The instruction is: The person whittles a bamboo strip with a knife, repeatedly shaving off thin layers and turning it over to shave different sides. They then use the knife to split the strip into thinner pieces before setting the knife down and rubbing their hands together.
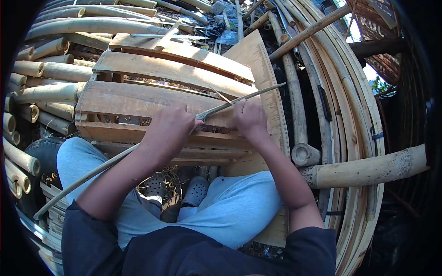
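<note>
My left hand (172,124) is closed around a long, thin bamboo strip (94,170), above the slatted wooden crate (147,99). The strip slants from beside my left knee, under my forearm, up to the far right, and its greenish part widens just past my fingers. To the right, my right hand (251,117) makes a fist right at the strip, which passes by its knuckles. A thin pale sliver (222,95) sticks out of this fist toward the upper left; its other end is hidden in my fingers.
Cut bamboo poles (60,71) are piled at the left and back. Long split lengths (354,138) lie in a bundle at the right, with a thick bamboo piece (368,168) jutting across them. A flat board (271,110) lies beside the crate. My shoes (195,191) are below it.
</note>
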A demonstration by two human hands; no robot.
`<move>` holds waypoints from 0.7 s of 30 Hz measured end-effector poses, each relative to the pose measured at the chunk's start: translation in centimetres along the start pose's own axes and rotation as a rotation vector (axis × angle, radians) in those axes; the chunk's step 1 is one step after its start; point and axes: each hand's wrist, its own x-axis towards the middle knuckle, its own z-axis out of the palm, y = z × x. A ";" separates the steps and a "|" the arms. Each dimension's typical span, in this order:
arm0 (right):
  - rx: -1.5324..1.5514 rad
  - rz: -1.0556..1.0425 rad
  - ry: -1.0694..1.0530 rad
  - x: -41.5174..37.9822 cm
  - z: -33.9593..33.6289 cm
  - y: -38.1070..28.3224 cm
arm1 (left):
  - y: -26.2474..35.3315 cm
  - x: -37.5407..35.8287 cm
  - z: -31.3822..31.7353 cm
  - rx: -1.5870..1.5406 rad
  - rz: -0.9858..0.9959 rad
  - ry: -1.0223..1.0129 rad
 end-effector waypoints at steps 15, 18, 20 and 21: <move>0.035 0.148 0.030 3.3 1.5 4.8 | -0.4 0.2 -0.2 0.022 -0.018 0.020; 0.006 -0.135 -0.043 -0.5 -0.5 -0.4 | -0.3 0.2 0.0 0.037 -0.005 0.043; 0.003 -0.043 -0.028 1.2 0.7 1.7 | 0.0 -0.2 0.2 0.071 0.027 0.068; -0.004 0.035 0.000 2.5 0.8 2.9 | 0.0 -0.2 0.1 0.072 0.031 0.062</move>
